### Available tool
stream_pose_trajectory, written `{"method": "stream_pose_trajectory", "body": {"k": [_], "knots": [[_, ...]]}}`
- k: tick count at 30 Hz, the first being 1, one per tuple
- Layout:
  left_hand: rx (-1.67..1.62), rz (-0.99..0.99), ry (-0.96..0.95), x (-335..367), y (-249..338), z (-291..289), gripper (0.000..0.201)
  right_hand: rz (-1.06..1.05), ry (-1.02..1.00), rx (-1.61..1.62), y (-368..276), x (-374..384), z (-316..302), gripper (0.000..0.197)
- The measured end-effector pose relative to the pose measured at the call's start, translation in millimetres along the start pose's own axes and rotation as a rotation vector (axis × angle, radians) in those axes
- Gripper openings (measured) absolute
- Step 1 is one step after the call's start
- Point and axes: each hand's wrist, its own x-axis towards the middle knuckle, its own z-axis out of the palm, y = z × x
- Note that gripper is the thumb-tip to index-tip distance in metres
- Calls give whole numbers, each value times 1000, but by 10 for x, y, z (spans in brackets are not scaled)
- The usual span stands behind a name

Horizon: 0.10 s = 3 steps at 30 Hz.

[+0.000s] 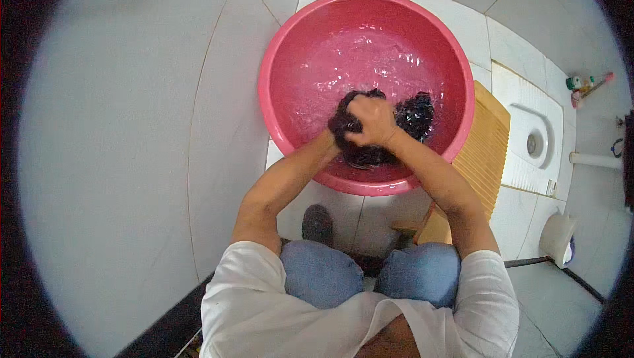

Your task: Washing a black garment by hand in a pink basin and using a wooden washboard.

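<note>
A wet black cloth (415,115) is bunched up in the water of a large pink basin (274,120). Near the basin's front side my right hand (373,119) is closed on a wad of this cloth, with the fingers curled in. My left hand (335,139) reaches into the same wad from the left, and the cloth covers most of it, fingers included. Both hands are close together, just above or at the water. Part of the cloth spreads to the right of my right wrist, partly under water. Ripples and bright glints cover the water.
A yellow ridged washboard (485,143) leans against the basin's right side. Beyond it a white squat toilet (528,130) is set in the tiled floor. A pale bin (557,238) stands at the far right. My knees (323,272) and a dark shoe (317,225) are before the basin.
</note>
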Motion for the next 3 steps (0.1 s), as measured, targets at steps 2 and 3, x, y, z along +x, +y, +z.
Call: {"method": "stream_pose_trajectory", "body": {"k": [2,3], "knots": [[3,80,34,94,-192,9,42,294,-78,145,318,-33,-36,54],[8,75,29,120,-177,12,42,570,-206,270,480,-22,-180,62]]}}
